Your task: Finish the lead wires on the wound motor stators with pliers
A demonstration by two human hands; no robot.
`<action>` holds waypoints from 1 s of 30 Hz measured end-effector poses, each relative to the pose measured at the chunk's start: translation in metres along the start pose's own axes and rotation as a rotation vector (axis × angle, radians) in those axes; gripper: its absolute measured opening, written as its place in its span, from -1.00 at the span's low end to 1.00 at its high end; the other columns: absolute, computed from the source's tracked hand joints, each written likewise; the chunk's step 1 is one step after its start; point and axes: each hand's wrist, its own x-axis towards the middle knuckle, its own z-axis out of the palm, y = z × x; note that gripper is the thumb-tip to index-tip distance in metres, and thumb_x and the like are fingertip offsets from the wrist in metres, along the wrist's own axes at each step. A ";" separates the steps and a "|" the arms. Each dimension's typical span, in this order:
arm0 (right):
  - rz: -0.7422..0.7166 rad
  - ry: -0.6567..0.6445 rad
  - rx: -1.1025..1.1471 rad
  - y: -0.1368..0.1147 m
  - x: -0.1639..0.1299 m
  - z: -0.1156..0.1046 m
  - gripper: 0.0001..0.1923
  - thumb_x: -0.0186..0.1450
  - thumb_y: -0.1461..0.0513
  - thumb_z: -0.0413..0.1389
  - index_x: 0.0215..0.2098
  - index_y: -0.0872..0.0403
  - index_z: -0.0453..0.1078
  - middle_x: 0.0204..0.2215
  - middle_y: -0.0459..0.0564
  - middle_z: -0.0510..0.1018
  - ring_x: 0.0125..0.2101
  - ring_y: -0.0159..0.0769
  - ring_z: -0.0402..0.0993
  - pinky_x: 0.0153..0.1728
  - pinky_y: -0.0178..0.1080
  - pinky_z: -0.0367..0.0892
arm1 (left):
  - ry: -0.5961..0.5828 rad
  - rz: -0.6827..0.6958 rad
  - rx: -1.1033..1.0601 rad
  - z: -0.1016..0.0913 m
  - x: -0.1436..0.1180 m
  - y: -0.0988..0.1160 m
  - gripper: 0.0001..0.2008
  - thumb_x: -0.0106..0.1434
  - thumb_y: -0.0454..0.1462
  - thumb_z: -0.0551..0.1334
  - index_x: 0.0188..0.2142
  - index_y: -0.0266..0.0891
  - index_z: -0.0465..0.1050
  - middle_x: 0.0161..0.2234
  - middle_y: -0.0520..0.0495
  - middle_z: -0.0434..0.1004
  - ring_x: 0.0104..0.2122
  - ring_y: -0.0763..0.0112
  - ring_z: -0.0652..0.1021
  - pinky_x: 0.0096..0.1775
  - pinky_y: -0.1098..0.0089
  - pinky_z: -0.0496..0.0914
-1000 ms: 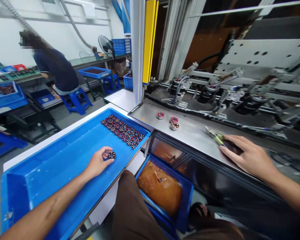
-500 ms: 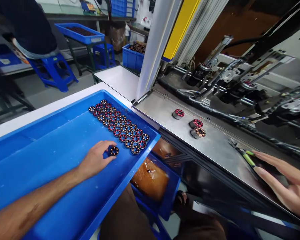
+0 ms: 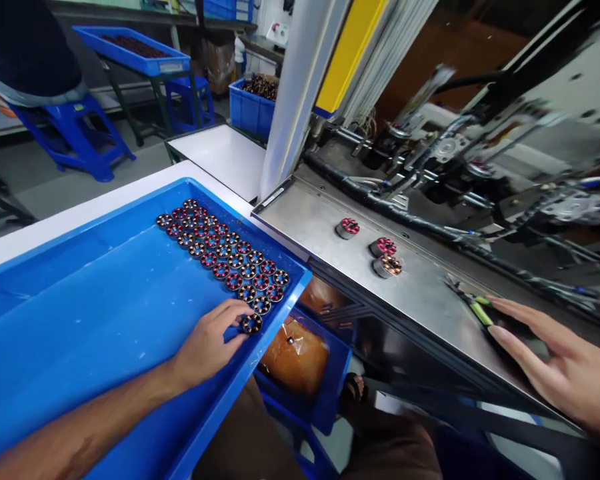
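Note:
My left hand (image 3: 213, 347) is over the blue tray (image 3: 95, 287), pinching a ring-shaped wound motor stator (image 3: 252, 324) with copper-coloured coils between thumb and fingers. That stator sits by the near end of rows of similar stators (image 3: 223, 251), some with red coils, some copper. To the right, my right hand (image 3: 563, 367) has its thumb and fingers around the green-and-black handles of pliers (image 3: 480, 313). Their jaws point away from me, low over the metal ledge. Part of the handles is hidden by the hand. Two red stators (image 3: 349, 228) and one copper stator (image 3: 387, 266) stand on the ledge.
A machine with fixtures and cables (image 3: 450, 147) rises behind the metal ledge (image 3: 310, 207). Its grey post (image 3: 293, 87) stands beyond the tray's far corner. Below, a blue bin (image 3: 325, 407) holds a brown plastic-wrapped bundle. A person sits on a blue stool (image 3: 80, 133) at far left.
My left hand has moved the stator right and nearer, up to the end of the rows. My right hand stays at the pliers with little movement. The view has shifted slightly.

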 end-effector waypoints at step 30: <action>0.061 0.825 0.586 -0.025 -0.012 -0.059 -0.69 0.25 0.05 0.13 -0.20 0.11 0.43 -0.19 0.21 0.49 -0.10 0.00 0.42 -0.03 0.10 0.34 | 0.103 0.152 -0.090 0.022 0.146 0.213 -0.32 0.10 -0.18 0.39 0.18 -0.24 0.22 -0.07 -0.15 0.56 -0.11 0.24 0.60 0.02 0.12 0.47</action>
